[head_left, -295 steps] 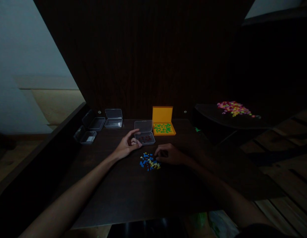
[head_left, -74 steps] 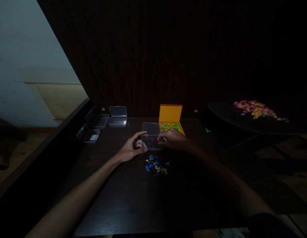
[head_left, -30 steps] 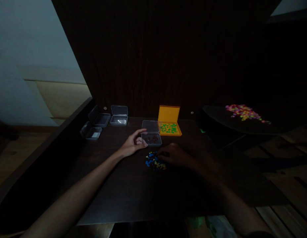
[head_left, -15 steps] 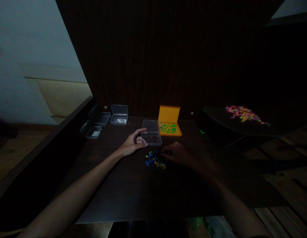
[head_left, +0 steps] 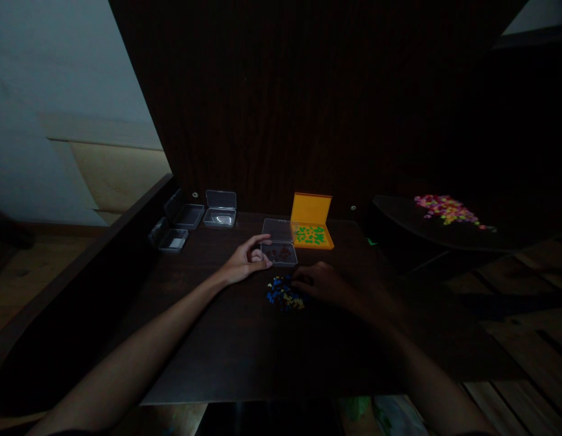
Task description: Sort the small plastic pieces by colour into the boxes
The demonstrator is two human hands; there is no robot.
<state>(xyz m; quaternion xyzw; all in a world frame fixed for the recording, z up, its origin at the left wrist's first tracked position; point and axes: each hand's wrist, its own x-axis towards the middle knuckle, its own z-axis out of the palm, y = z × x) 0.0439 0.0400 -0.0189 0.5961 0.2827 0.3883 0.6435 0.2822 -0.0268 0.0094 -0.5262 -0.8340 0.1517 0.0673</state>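
My left hand (head_left: pixel 247 260) grips the left side of a clear plastic box (head_left: pixel 287 264), with the index finger near its hinge and the thumb at the front corner. The box lies with its lid raised and small dark red pieces (head_left: pixel 280 252) inside. Just in front of it is a loose pile of tiny blue, yellow and dark pieces (head_left: pixel 285 295) on the dark table. Over the pile's right edge, my right hand (head_left: pixel 324 283) has its fingertips pinched together. Whatever may be between them is too small and dark to see.
An orange box (head_left: pixel 312 244) with green pieces stands lid-up behind. Clear boxes (head_left: pixel 220 218) with raised lids sit at the back left, by a dark side board (head_left: pixel 140 203). A colourful heap (head_left: pixel 449 209) lies on a dark surface at the right. A dark panel (head_left: pixel 272 103) rises behind.
The right hand's fingertips have shifted slightly left at the pile's edge. My left hand keeps its place on the clear box. The whole view has shifted slightly.
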